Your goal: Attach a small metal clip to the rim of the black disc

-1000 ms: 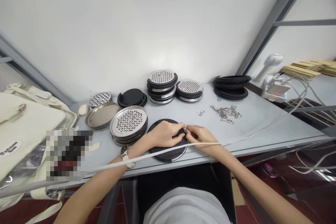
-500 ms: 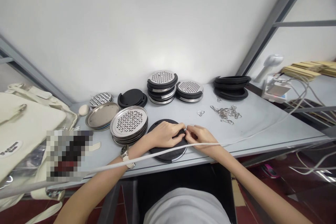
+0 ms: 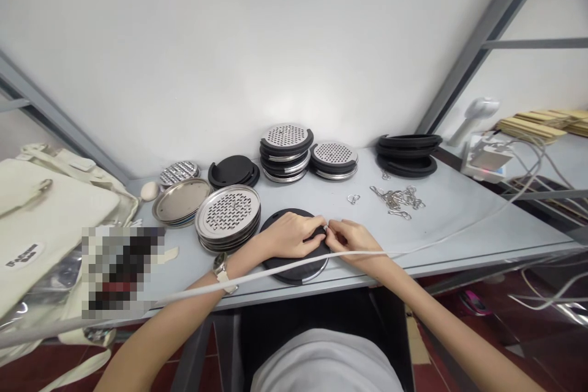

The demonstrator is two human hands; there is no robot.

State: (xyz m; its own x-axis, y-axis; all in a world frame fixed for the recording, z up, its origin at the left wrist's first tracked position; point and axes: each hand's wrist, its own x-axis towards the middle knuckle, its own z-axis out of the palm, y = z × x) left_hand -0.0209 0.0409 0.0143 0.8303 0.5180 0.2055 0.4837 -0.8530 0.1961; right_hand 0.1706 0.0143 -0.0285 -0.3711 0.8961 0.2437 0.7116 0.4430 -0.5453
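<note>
A black round disc (image 3: 294, 271) with a shiny metal edge lies near the front of the table. Across its top rests my left hand (image 3: 290, 235), with thumb and fingers closed at the disc's right side. My right hand (image 3: 351, 242) is pinched shut just beside it, and the fingertips of both hands nearly meet. Between them shows a small silvery metal piece (image 3: 326, 228), mostly hidden by the fingers. Beyond the right hand lie a single wire clip (image 3: 353, 198) and a loose heap of metal clips (image 3: 399, 198).
Grater plates (image 3: 229, 214) are stacked left of the disc, beside round metal trays (image 3: 181, 201). Along the wall stand black-rimmed grater stacks (image 3: 285, 156) and black rings (image 3: 407, 162). A white cable (image 3: 432, 247) crosses in front of my hands. A cream bag (image 3: 50, 208) occupies the left.
The view has shifted very slightly. Both hands keep nearly the same place and grip at the disc's right side; nothing else has visibly moved.
</note>
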